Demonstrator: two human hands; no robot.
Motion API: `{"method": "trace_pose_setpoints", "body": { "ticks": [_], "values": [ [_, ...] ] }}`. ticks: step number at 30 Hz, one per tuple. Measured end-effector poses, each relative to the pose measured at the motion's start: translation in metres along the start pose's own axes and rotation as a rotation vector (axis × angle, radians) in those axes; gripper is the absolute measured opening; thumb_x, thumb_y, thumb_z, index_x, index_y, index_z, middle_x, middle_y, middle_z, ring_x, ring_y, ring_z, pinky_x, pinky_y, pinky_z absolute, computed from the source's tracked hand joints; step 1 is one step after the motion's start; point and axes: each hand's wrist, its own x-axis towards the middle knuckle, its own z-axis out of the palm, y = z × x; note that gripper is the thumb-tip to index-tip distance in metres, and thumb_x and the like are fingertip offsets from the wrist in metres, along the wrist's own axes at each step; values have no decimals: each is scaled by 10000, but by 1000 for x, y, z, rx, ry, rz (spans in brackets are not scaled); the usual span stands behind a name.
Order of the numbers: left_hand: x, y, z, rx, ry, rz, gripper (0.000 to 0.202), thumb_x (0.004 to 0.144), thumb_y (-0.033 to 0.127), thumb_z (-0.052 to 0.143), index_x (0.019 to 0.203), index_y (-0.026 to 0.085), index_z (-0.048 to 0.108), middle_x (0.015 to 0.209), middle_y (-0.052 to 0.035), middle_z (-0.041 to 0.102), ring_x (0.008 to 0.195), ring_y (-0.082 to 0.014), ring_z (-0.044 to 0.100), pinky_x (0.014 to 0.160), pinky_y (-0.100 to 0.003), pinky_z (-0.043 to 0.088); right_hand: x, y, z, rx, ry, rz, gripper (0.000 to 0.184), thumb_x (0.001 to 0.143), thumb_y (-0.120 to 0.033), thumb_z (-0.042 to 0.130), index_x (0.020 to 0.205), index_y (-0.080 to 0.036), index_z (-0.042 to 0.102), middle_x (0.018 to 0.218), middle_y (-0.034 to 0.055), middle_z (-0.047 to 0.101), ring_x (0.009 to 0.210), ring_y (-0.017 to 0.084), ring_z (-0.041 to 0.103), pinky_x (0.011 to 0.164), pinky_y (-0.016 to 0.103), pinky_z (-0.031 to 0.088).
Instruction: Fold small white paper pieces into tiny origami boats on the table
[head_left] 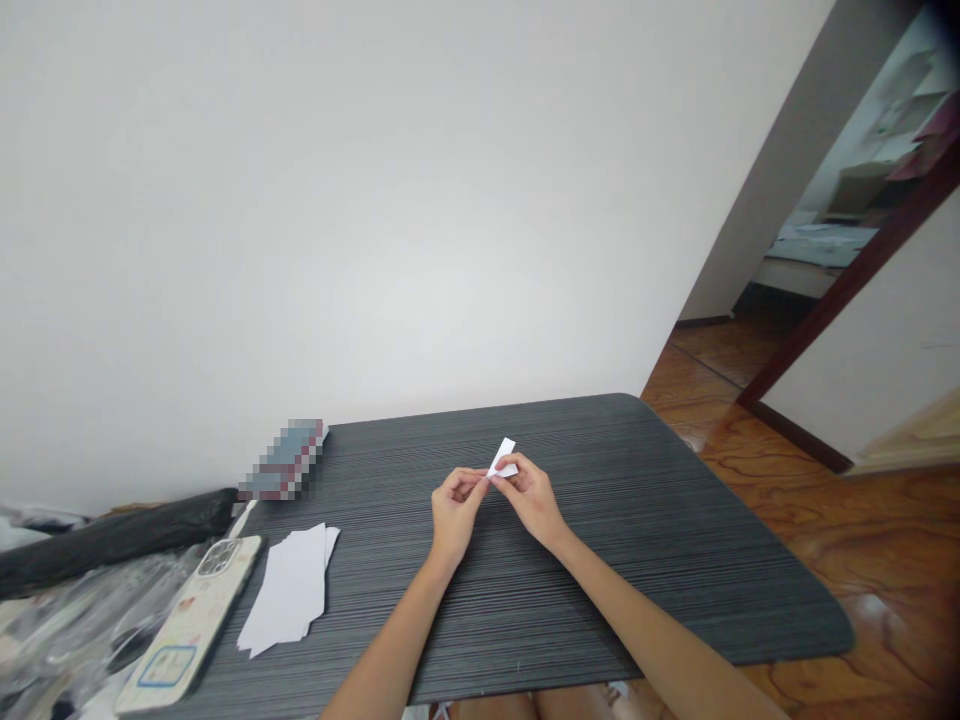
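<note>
White paper piece (503, 454), seen in the head view, is held over the dark tabletop (637, 540) between the left hand (455, 512) and right hand (534, 498). Each grip is pinched closed on it, thumb against fingers; one end points to one o'clock. At the hands' eight o'clock lies a loose stack of white sheets (291, 585). Folding seems the step in hand; the next move likely calls for aligned edges and firm fingertip pressure along the crease.
</note>
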Motion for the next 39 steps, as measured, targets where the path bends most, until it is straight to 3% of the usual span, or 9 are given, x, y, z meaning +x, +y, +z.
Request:
{"method": "trace_pose_setpoints", "body": {
  "ticks": [5, 10, 15, 20, 29, 33, 39],
  "values": [
    [1, -1, 0, -15, 65, -123, 162, 650, 268, 633, 691, 111, 633, 754, -62, 662, 649, -146, 596, 614, -264, 480, 0, 3, -1, 32, -6, 21, 220, 690, -329, 586, 835, -185, 506, 740, 17, 571, 617, 140, 555, 578, 257, 447],
    [0, -2, 3, -20, 116, -104, 174, 645, 257, 638, 729, 108, 603, 692, -36, 643, 578, -125, 589, 585, -247, 486, 0, 5, -1, -2, 5, -9, 248, 701, -305, 577, 908, -186, 510, 805, 38, 572, 696, 162, 578, 637, 274, 474],
    [-2, -3, 5, -12, 69, -46, 171, 668, 257, 615, 755, 113, 585, 768, -62, 648, 664, -148, 613, 652, -266, 498, 0, 1, 1, 90, 12, -16, 286, 699, -266, 576, 961, -190, 488, 790, 22, 564, 702, 155, 579, 662, 274, 476],
    [-4, -4, 6, 55, 15, 18, 170, 658, 215, 626, 794, 127, 573, 781, -55, 639, 726, -154, 622, 725, -265, 477, 2, -3, 1, 146, 18, -8, 245, 678, -233, 585, 903, -193, 497, 718, -4, 527, 634, 126, 535, 604, 245, 462],
    [-4, -6, 8, 95, 33, -11, 110, 680, 213, 594, 739, 130, 551, 637, -14, 604, 598, -129, 598, 622, -233, 469, 0, -5, 5, 193, -12, 28, 295, 678, -222, 562, 953, -213, 457, 697, -19, 457, 560, 101, 480, 547, 239, 463],
    [-4, -6, 10, 61, 33, -8, 144, 670, 213, 597, 781, 131, 556, 712, -23, 596, 605, -113, 575, 610, -224, 470, -1, -6, 5, 170, 6, 40, 426, 678, -220, 558, 1065, -245, 382, 715, -17, 468, 565, 111, 490, 538, 238, 461],
    [-3, -7, 9, 58, 35, -38, 108, 678, 200, 574, 755, 127, 558, 678, -14, 577, 543, -90, 531, 541, -200, 449, -3, -6, 5, 174, -24, 44, 509, 687, -218, 562, 1130, -252, 315, 668, -34, 487, 563, 110, 495, 552, 235, 437]
  ]
}}
